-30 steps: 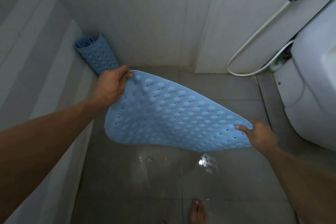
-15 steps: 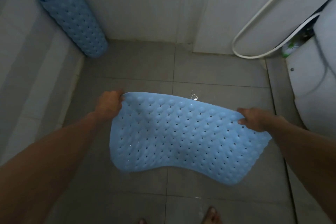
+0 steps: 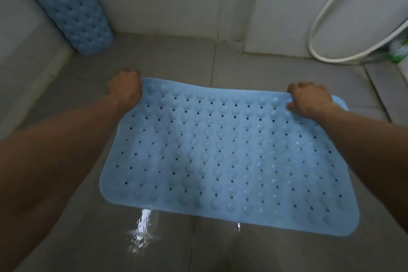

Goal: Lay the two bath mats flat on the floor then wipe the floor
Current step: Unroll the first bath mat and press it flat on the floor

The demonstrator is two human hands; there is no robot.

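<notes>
A light blue rubber bath mat (image 3: 225, 159) with bumps and small holes is spread out over the grey tiled floor (image 3: 167, 62), its near edge low at the wet tiles. My left hand (image 3: 125, 88) grips its far left corner. My right hand (image 3: 309, 99) grips the far edge near the right corner. A second blue bath mat (image 3: 66, 9), rolled up, leans in the back left corner against the wall.
A white shower hose (image 3: 326, 20) loops down the back right wall. A green and white object (image 3: 399, 51) sits at the far right edge. Water glints on the tiles (image 3: 141, 234) just in front of the mat. White tiled walls close in the back and left.
Both hands have lowered the mat from a tilted, lifted hold towards the floor and spread it wide. The view has dropped closer, so the rolled mat now sits higher in frame.
</notes>
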